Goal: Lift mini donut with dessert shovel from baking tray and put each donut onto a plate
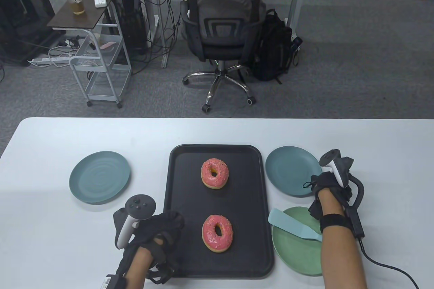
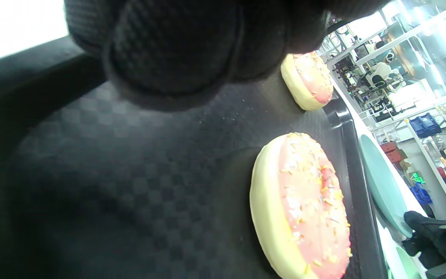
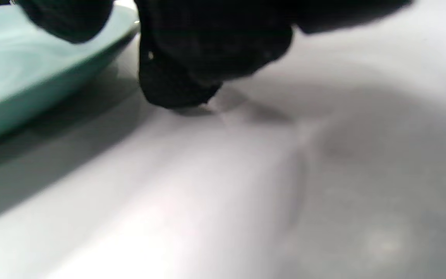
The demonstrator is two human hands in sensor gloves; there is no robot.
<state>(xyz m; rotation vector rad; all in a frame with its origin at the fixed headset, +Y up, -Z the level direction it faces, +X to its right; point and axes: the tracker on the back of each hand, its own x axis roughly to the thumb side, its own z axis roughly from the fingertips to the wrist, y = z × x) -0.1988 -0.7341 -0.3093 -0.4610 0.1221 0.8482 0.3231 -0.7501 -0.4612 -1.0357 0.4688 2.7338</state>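
On black tray (image 1: pixel 176 180), two round pink-iced donuts (image 1: pixel 215 173), both hands' grip unclear.

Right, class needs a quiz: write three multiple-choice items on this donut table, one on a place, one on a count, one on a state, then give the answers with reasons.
1. Where does the dessert shovel lie?
A. on the baking tray
B. on the light green plate
C. on the left blue plate

2. How many pink-iced donuts are on the baking tray?
A. one
B. two
C. three

3. What is the state of the two blue plates?
A. both bare
B. one holds a donut
C. stacked together

Answers:
1 B, its blade rests across the light green plate.
2 B, a far donut and a near donut sit there.
3 A, the left blue plate and right blue plate carry nothing and lie apart.
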